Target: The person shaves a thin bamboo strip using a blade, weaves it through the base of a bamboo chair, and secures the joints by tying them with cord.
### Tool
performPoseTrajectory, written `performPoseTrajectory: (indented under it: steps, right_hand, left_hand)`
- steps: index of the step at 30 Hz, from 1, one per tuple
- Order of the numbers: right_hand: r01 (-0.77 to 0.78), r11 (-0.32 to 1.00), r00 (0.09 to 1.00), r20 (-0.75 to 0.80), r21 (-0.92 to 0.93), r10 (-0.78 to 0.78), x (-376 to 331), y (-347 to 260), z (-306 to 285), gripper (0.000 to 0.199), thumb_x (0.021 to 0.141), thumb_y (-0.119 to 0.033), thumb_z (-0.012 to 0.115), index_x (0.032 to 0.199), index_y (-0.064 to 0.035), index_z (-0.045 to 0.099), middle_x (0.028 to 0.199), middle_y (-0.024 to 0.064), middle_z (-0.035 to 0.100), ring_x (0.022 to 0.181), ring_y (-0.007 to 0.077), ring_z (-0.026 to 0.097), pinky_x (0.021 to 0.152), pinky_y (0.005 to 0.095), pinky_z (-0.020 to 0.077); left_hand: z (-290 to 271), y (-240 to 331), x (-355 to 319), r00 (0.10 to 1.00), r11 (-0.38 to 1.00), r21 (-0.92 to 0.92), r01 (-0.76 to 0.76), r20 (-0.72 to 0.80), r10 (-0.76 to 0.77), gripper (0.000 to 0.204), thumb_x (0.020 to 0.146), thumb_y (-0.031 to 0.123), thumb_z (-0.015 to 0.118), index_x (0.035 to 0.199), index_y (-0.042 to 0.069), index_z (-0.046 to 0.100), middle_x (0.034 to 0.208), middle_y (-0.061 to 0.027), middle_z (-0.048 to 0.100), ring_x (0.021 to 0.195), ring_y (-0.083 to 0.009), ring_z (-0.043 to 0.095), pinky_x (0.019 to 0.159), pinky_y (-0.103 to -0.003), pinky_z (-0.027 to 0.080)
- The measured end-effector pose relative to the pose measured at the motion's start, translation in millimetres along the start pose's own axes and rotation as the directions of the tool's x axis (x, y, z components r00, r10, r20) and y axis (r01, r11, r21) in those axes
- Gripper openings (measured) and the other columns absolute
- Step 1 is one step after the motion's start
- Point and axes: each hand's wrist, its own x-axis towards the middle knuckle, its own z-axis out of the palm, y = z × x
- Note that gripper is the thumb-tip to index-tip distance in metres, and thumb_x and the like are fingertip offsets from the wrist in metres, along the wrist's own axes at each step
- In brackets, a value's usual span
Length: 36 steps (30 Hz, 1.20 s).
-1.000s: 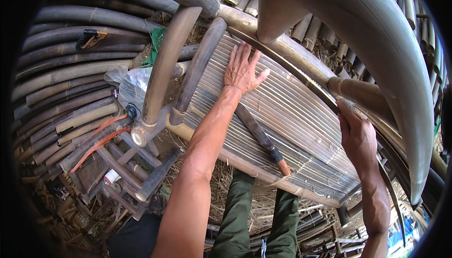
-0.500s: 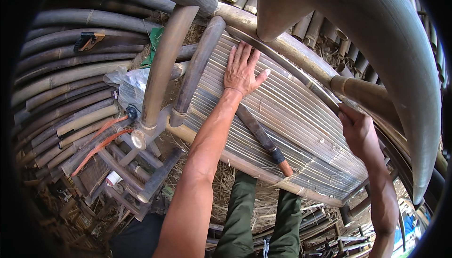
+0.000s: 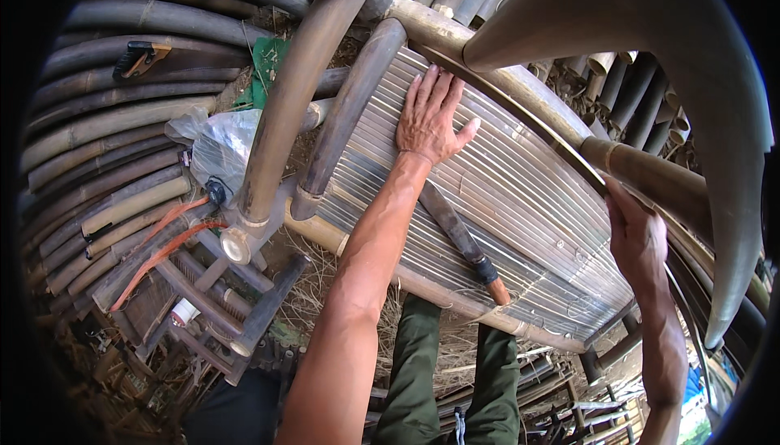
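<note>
My left hand (image 3: 433,120) lies spread on the bamboo slats (image 3: 520,201) of a bench seat, its fingertips by the far edge. At the seat's right side my right hand (image 3: 638,230) is closed around the end of a long, thin bamboo strip (image 3: 540,126). That strip runs along the far rail (image 3: 536,91), against the slats' far edge. A dark-bladed knife (image 3: 451,221) with a brown handle and black wrapping rests on the slats beside my left forearm, its upper end partly hidden.
Thick bamboo posts (image 3: 296,104) rise left of the seat, and a large curved pole (image 3: 735,136) looms at the right. A handsaw (image 3: 140,60) sits on stacked bamboo poles (image 3: 122,112). A clear plastic bag (image 3: 219,148) and a small bamboo stool (image 3: 203,299) are at left.
My left hand has shifted slightly right along the slats, still flat. My right hand has moved a little right and downward, keeping its hold on the strip. The view has shifted a little.
</note>
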Motion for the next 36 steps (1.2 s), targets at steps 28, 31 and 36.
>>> performPoseTrajectory:
  steps: [28,31,36]
  right_hand:
    - [-0.190,0.928,0.951,0.296,0.320,0.093,12,36,15,0.026,0.097,-0.019,0.062,0.116,-0.0030,0.067,0.081,0.0106,0.066,0.072,0.0217,0.062,0.070,0.0338,0.0491]
    - [-0.492,0.694,0.837,0.504,0.525,0.212,21,76,50,0.033,0.098,-0.028,0.063,0.117,-0.0013,0.066,0.073,0.0008,0.055,0.066,0.0108,0.048,0.062,0.0271,0.0422]
    - [-0.425,0.751,0.868,0.464,0.506,0.178,27,98,80,0.033,0.100,-0.034,0.059,0.101,-0.0020,0.067,0.066,-0.0025,0.047,0.061,0.0085,0.042,0.057,0.0261,0.0368]
  left_hand:
    - [-4,2,0,1.000,1.000,0.020,0.018,0.000,-0.018,0.082,0.079,0.046,0.068,0.146,0.008,0.040,0.149,-0.0134,0.039,0.140,-0.0368,0.030,0.115,-0.052,0.025]
    - [-2,2,0,1.000,0.999,0.031,0.020,0.008,-0.020,0.078,0.080,0.047,0.067,0.143,0.007,0.044,0.148,-0.0138,0.041,0.140,-0.0369,0.030,0.115,-0.052,0.025]
    - [-2,3,3,1.000,0.998,0.056,0.008,0.009,-0.009,0.076,0.081,0.049,0.066,0.141,0.007,0.047,0.145,-0.0129,0.043,0.141,-0.0350,0.030,0.117,-0.051,0.023]
